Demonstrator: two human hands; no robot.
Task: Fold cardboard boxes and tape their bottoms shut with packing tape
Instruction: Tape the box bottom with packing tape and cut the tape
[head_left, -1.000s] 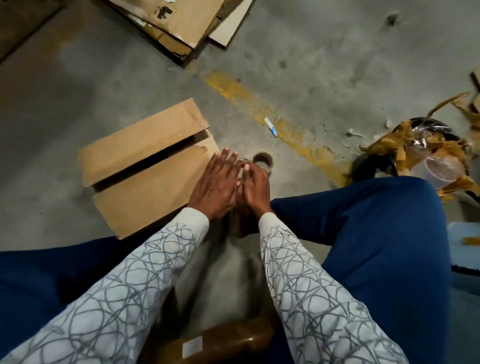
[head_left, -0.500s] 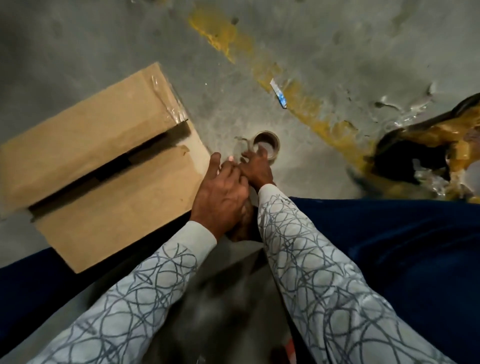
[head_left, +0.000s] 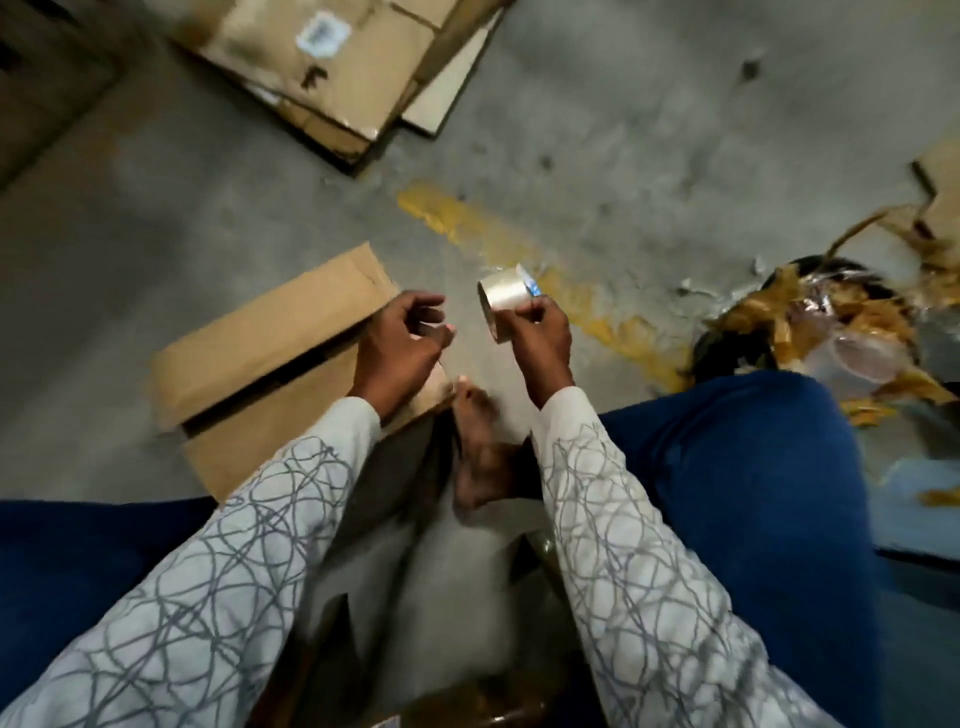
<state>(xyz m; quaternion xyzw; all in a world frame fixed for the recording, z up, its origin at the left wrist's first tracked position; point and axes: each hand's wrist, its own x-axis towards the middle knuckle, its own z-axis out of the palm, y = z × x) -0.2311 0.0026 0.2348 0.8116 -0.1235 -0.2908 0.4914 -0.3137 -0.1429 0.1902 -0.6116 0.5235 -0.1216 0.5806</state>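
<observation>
Right hand (head_left: 540, 340) clamps the tape roll (head_left: 500, 307); left hand (head_left: 400, 345) curls, its grip's contents lost in blur.

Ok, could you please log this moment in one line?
right hand: holds tape roll | left hand: curled, grasp unclear | box: seam open
</observation>
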